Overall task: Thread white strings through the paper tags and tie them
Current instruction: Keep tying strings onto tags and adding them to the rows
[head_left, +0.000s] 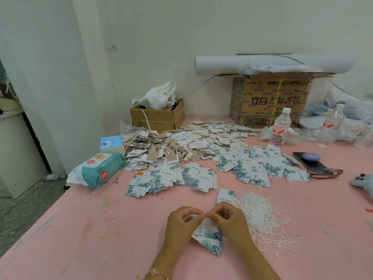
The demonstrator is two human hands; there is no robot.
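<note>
Tags (212,239) with a leaf print sit just under my two hands, a small stack tilted so that one corner points toward me over the table (101,229). My left hand (181,221) and right hand (228,217) meet fingertip to fingertip above that stack. The fingers of both are curled, and thumbs and forefingers pinch a thin white string (205,224) that runs down from the pinch to the top of the tags. The spot where the fingertips meet is blurred, so I cannot tell whether a knot is there. A bracelet (157,272) sits on my left wrist.

Just to the right of my right hand lies the string heap (262,217), a loose white tangle with some ends trailing toward me. Just beyond my right knuckles one loose tag (226,196) lies flat, beside the heap's edge. Farther out past both hands the tag piles (201,176) spread over the table, leaf-printed ones nearer and beige ones behind. Well to the left of my left hand rest a wipes pack (99,168) and a tissue box (112,143). Far beyond the grip stand a small carton (157,118) and a big carton (270,100) with a paper roll (262,64) on top. Out to the right and beyond are a bottle (280,128) and a phone (308,160).
</note>
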